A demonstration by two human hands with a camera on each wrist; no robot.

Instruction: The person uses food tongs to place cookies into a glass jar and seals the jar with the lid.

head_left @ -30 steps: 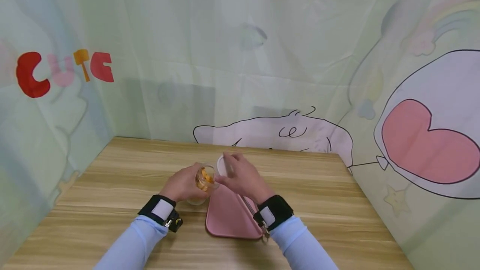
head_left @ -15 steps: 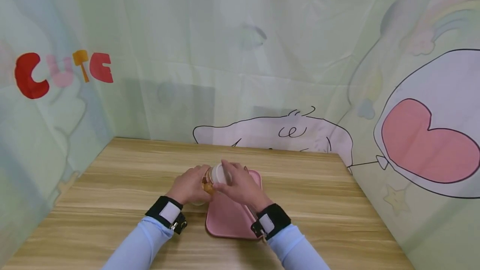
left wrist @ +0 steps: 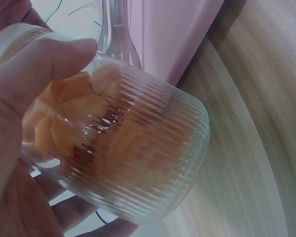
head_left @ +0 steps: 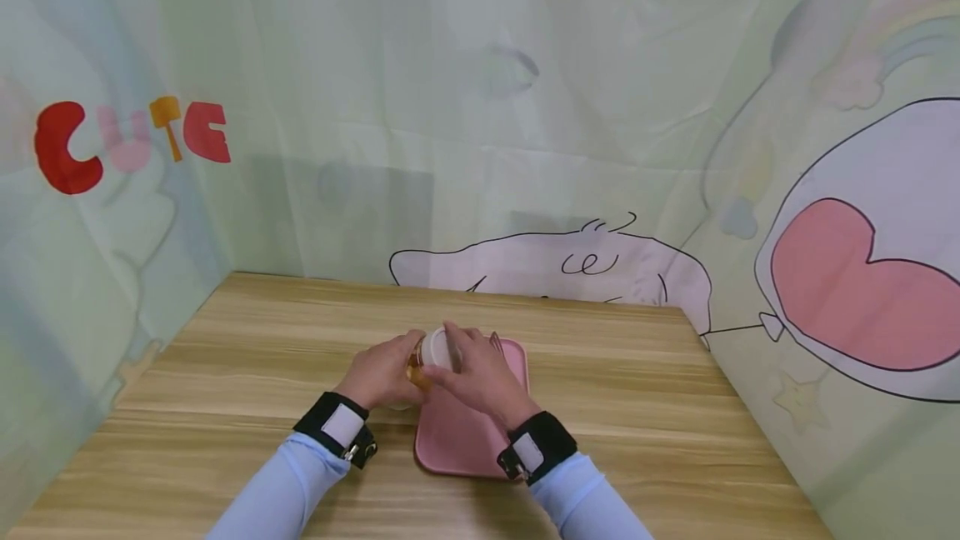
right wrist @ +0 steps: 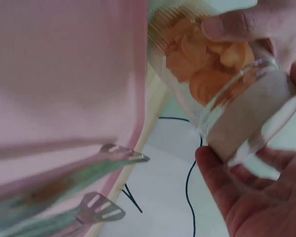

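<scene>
A clear ribbed jar [left wrist: 153, 148] holds orange-brown swirled pieces that look like piped cookies [right wrist: 187, 54]. My left hand [head_left: 381, 372] grips the jar round its side, thumb across it, and keeps it tilted with its mouth to the right. Over that mouth sits a white lid [head_left: 436, 350], which my right hand [head_left: 483, 375] holds by its rim between thumb and fingers. In the right wrist view the lid [right wrist: 254, 116] meets the jar's glass neck. Both hands are above the left edge of a pink tray [head_left: 457, 440].
Metal tongs [right wrist: 101, 210] with slotted ends lie along the tray, mostly hidden under my right hand in the head view. Around the tray spreads a wood-grain table [head_left: 637, 407]. A printed cloth [head_left: 337, 107] closes off the back and sides.
My right hand has brought the lid leftward and down onto the jar's mouth. The jar has tilted toward the lid. In the last half second the hands have hardly moved.
</scene>
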